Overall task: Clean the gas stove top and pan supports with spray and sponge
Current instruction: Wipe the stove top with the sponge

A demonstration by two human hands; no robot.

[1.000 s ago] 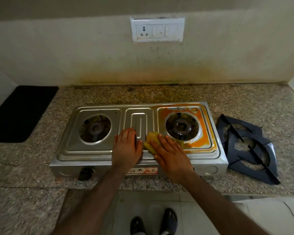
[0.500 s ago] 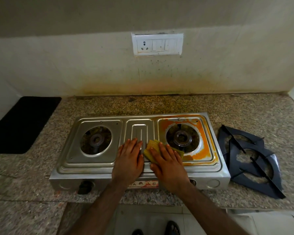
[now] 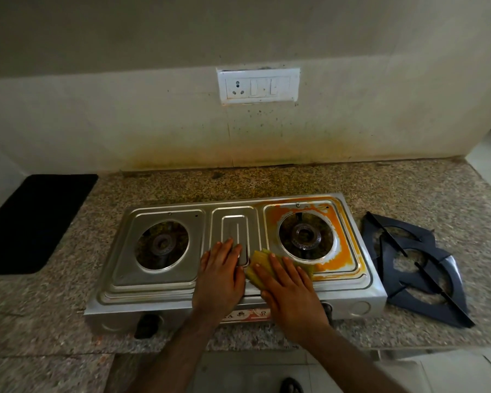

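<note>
1. Two-burner steel stove (image 3: 159, 282) sits on the granite counter (image 3: 408, 188), near its front edge, roughly mid-counter.
2. Left hand (image 3: 220, 275) lies flat, palm down, fingers straight and together, on the stove's centre panel toward the front edge; nothing gripped, just pressing on metal.
3. Right hand (image 3: 291, 290) is flat on top of the sponge (image 3: 257, 265), fingers spread and pointing toward the back-left; it presses the sponge down rather than clenching it (thumb side hidden, so whether it curls under I can't tell).
4. Sponge is yellow-green, ribbed, on the stove top at the front-left corner of the right burner's recess, touching the left hand's thumb side or just beside it.
5. Orange residue (image 3: 343, 251) rings the right burner (image 3: 305, 236), heaviest along the right and front of that recess; some also at the back-left corner.
6. Left burner (image 3: 162, 243) and its recess look plain steel, no orange.
7. Two dark pan supports (image 3: 417, 268) are off the stove, stacked overlapping on the counter just beside the stove's right edge.
8. Black mat (image 3: 31, 222) lies at the counter's left edge, well apart from the stove.
9. White switch plate (image 3: 258, 85) on the stained wall (image 3: 153, 123) above the stove.
10. Black knob (image 3: 146, 321) on the stove's front face, left side.
</note>
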